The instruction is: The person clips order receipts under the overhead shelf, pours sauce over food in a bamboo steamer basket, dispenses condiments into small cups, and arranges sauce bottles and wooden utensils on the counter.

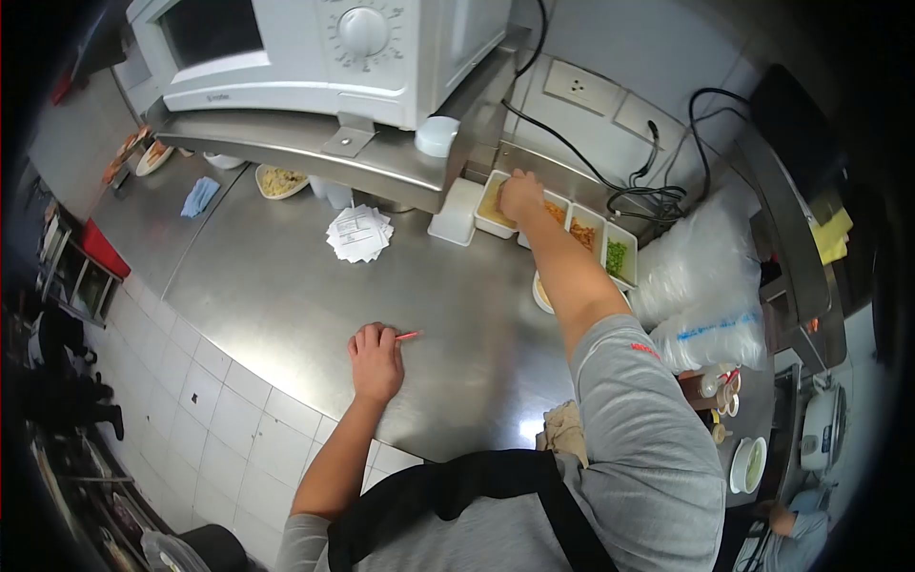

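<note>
My left hand (376,363) rests on the steel counter (448,381), its fingers curled round a thin red pen (408,335) whose end sticks out to the right. My right arm stretches toward the wall, and my right hand (521,197) is at a white tub (495,227) with yellowish contents. Its fingers point down and are mostly hidden, so what they touch or hold does not show. Beside that tub stand others with orange bits (554,212), brown-orange pieces (582,234) and chopped greens (617,255). Part of a round bowl (542,294) shows under my right forearm.
A microwave (295,57) stands on a steel shelf (286,134) above the counter. Paper slips (359,234) sit on a spike below it, near a white lid (457,214) and a bowl of food (280,181). Plastic bags (701,276) and cables (648,198) are on the right.
</note>
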`<action>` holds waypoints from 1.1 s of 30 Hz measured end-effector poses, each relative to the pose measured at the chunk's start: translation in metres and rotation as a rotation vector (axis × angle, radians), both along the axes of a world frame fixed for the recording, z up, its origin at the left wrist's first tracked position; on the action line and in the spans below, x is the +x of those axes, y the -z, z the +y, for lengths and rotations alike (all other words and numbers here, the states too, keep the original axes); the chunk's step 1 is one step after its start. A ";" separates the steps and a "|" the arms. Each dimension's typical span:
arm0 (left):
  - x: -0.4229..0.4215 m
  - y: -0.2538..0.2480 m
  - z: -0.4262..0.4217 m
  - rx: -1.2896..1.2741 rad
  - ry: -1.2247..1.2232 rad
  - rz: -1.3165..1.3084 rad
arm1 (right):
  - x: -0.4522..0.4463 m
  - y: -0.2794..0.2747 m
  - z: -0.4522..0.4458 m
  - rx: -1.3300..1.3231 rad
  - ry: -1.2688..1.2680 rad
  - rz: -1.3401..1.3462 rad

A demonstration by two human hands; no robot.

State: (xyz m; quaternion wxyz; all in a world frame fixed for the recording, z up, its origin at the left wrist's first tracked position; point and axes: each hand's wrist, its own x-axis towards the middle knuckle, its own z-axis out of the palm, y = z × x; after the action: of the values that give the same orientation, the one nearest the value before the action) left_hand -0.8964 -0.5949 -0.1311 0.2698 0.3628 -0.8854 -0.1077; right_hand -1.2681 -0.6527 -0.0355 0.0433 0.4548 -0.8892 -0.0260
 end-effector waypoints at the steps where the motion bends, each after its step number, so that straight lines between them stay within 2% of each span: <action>1: 0.001 0.000 0.000 0.007 -0.003 -0.001 | -0.002 0.003 -0.003 -0.030 0.013 -0.019; 9: -0.002 -0.005 0.000 0.025 -0.004 -0.007 | -0.027 -0.040 0.007 -0.070 0.056 -0.343; 12: -0.001 -0.005 0.000 0.020 0.006 0.004 | -0.006 -0.024 0.006 0.016 0.136 -0.155; 15: -0.001 -0.004 0.000 0.033 0.004 0.007 | -0.001 0.002 0.000 -0.073 0.115 -0.078; 18: -0.001 -0.005 0.001 0.032 0.007 0.009 | -0.001 -0.028 0.004 -0.160 0.205 -0.181; 21: -0.002 -0.002 0.000 0.049 -0.023 -0.009 | -0.065 -0.027 -0.010 -0.256 0.026 -0.306; 24: -0.002 -0.003 0.001 0.047 -0.023 -0.011 | -0.036 -0.088 0.011 -0.398 0.114 -0.336; 25: -0.002 -0.004 0.001 0.036 -0.021 -0.007 | -0.029 -0.090 0.016 -0.453 0.113 -0.327; 27: -0.002 -0.003 0.001 0.016 -0.014 -0.002 | -0.015 -0.090 0.026 -0.563 0.112 -0.310; 30: -0.002 -0.002 0.001 0.049 -0.019 -0.028 | -0.020 -0.007 0.027 -0.424 0.087 -0.237; 32: -0.001 0.002 -0.001 0.012 -0.023 0.001 | -0.012 -0.005 0.040 -0.630 0.094 -0.290; 33: -0.001 0.006 0.000 -0.007 -0.003 0.013 | -0.009 -0.016 0.043 -0.606 0.059 -0.256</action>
State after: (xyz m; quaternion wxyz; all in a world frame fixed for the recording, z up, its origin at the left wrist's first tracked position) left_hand -0.8977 -0.5946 -0.1372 0.2771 0.3622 -0.8836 -0.1064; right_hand -1.2771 -0.6096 -0.0199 0.0639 0.3947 -0.8676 0.2958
